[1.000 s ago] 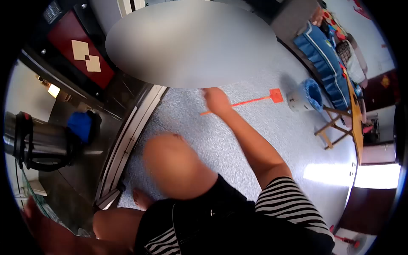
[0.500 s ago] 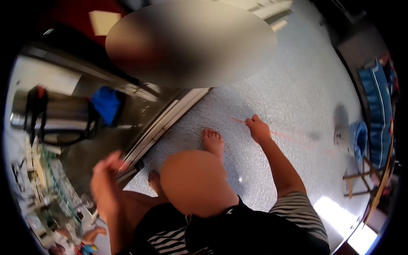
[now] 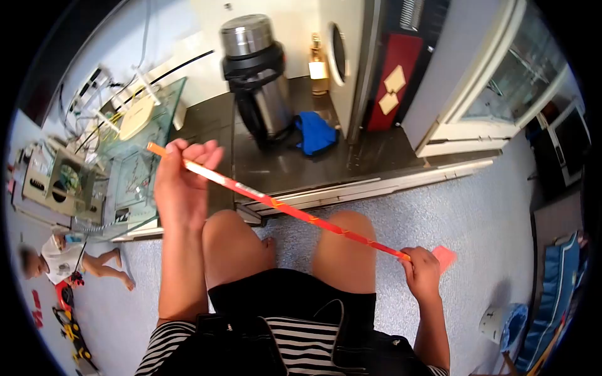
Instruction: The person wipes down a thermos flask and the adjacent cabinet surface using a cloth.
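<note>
A long thin red stick point(image 3: 301, 214) with yellow bands slants down to the right across the view, in front of my knees. Its orange end lies at my left hand point(image 3: 182, 182), held between the thumb and the palm with the other fingers curled loosely. Near the lower right end, my right hand point(image 3: 422, 272) is closed round the stick. A pink piece point(image 3: 444, 258) sticks out just beyond that hand, slightly blurred.
A steel flask point(image 3: 266, 88) and a blue cloth point(image 3: 316, 133) stand on a dark cabinet top point(image 3: 263, 172) ahead. Glass shelves point(image 3: 135, 182) are at left, with a child point(image 3: 63, 260) below. A bin point(image 3: 503, 324) stands at lower right.
The view has turned towards the cabinet. Both hands are now at the stick, which spans between them; before, my left hand was apart and my right hand held a faint thin reddish thing.
</note>
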Available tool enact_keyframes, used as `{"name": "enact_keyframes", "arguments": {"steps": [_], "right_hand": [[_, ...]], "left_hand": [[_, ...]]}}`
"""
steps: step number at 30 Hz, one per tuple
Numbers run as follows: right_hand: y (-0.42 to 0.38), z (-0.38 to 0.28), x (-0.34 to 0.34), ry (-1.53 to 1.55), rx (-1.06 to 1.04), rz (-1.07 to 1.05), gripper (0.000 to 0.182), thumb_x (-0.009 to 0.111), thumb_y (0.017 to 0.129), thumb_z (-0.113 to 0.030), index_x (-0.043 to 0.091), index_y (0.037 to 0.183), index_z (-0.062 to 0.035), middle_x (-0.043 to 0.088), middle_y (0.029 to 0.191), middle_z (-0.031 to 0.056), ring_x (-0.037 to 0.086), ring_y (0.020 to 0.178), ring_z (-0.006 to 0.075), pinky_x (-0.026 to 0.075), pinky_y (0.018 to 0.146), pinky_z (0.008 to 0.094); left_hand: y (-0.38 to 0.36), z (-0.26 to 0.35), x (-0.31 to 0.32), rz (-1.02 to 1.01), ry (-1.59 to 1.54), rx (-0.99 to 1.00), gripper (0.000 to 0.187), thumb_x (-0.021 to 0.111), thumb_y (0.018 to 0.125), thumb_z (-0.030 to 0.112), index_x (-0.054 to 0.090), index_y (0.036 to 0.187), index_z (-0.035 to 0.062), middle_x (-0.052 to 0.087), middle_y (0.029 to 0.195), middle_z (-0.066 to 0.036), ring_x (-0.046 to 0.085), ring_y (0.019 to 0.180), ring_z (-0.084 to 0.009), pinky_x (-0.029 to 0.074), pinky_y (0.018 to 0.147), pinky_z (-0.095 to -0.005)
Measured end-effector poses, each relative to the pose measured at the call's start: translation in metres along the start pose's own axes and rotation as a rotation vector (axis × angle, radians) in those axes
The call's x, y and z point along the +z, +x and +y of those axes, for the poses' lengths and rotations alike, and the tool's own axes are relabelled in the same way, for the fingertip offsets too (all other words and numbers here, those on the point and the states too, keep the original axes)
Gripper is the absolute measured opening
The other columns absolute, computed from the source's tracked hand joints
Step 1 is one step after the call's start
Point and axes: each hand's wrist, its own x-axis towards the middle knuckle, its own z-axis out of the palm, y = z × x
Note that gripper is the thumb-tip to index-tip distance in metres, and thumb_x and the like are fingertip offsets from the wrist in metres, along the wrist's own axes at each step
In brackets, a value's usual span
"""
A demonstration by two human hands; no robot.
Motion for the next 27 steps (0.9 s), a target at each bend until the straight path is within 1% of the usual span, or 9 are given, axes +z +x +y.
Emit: {"name": "enact_keyframes", "arguments": {"steps": [6,8,11,13,16,19,21,24,27], "right_hand": [[0.062,-0.065,-0.018,-0.055,-0.186,0.006,0.033,0.071,0.083,-0.008,0.069,0.115,-0.0062,0.055,0.074,0.0108,0.056,0.066,0.0305,0.044,0.060,0.0399],[0.100,-0.089,-0.011,-0.001,-0.269,0.067,0.048,0.068,0.081,-0.003,0.067,0.128,-0.0122,0.051,0.073,0.0091,0.054,0.064,0.0288,0.043,0.059,0.0389],[0.166,-0.156,0.002,0.074,-0.511,0.169,0.064,0.063,0.078,0.002,0.065,0.137,-0.0256,0.049,0.075,0.0044,0.054,0.062,0.0241,0.043,0.055,0.0358],[0.208,-0.203,0.030,0.271,-0.661,0.242,0.065,0.060,0.081,0.002,0.064,0.138,-0.0294,0.050,0.076,0.0031,0.053,0.061,0.0231,0.044,0.053,0.0358],[0.259,-0.247,0.094,0.176,-0.798,0.200,0.062,0.061,0.083,0.001,0.064,0.137,-0.0291,0.050,0.075,0.0041,0.055,0.061,0.0225,0.044,0.051,0.0364],[0.277,-0.246,0.143,-0.014,-0.798,0.061,0.056,0.064,0.084,-0.003,0.065,0.135,-0.0275,0.050,0.074,0.0053,0.057,0.061,0.0231,0.044,0.050,0.0379],[0.270,-0.236,0.144,-0.162,-0.740,-0.020,0.054,0.066,0.085,-0.007,0.065,0.134,-0.0285,0.050,0.074,0.0055,0.057,0.061,0.0233,0.044,0.050,0.0381],[0.233,-0.215,0.098,0.057,-0.630,0.104,0.048,0.069,0.088,-0.011,0.066,0.132,-0.0280,0.052,0.073,0.0045,0.058,0.061,0.0253,0.045,0.051,0.0380],[0.184,-0.161,0.036,0.028,-0.492,0.114,0.042,0.066,0.087,-0.003,0.068,0.127,-0.0155,0.057,0.074,0.0069,0.057,0.061,0.0275,0.045,0.053,0.0389]], "left_hand": [[-0.040,0.012,-0.075,0.273,0.159,-0.033,0.063,0.032,0.108,0.054,0.046,0.133,-0.0019,0.069,0.110,-0.016,0.067,0.105,-0.0288,0.052,0.099,-0.0428],[-0.064,-0.011,-0.097,0.287,0.372,-0.131,0.066,0.028,0.108,0.057,0.051,0.129,-0.0010,0.065,0.105,-0.010,0.062,0.097,-0.0190,0.050,0.092,-0.0357],[-0.109,-0.046,-0.093,0.043,0.771,-0.019,0.037,0.036,0.111,0.030,0.057,0.118,-0.0006,0.064,0.098,-0.009,0.061,0.086,-0.0168,0.050,0.084,-0.0312],[-0.132,-0.070,-0.088,-0.323,0.702,-0.046,0.023,0.045,0.108,0.014,0.061,0.103,-0.0017,0.066,0.103,-0.013,0.063,0.088,-0.0174,0.052,0.083,-0.0320],[-0.151,-0.083,-0.053,-0.767,0.978,-0.233,0.019,0.058,0.101,0.019,0.069,0.104,0.0042,0.071,0.103,-0.015,0.070,0.094,-0.0306,0.056,0.083,-0.0388],[-0.160,-0.094,-0.035,-1.081,0.943,-0.087,0.023,0.058,0.101,0.023,0.071,0.111,0.0077,0.072,0.103,-0.012,0.069,0.096,-0.0312,0.055,0.084,-0.0405],[-0.160,-0.093,-0.036,-1.114,0.935,-0.081,0.023,0.059,0.100,0.024,0.071,0.112,0.0077,0.072,0.103,-0.012,0.069,0.096,-0.0315,0.055,0.084,-0.0407],[-0.154,-0.098,-0.043,-1.087,0.947,-0.117,0.024,0.058,0.100,0.025,0.071,0.110,0.0075,0.072,0.102,-0.013,0.069,0.094,-0.0333,0.055,0.082,-0.0421],[-0.134,-0.094,-0.056,-1.013,0.996,-0.168,0.023,0.058,0.101,0.024,0.072,0.109,0.0075,0.072,0.101,-0.014,0.070,0.090,-0.0331,0.056,0.079,-0.0424]]}}
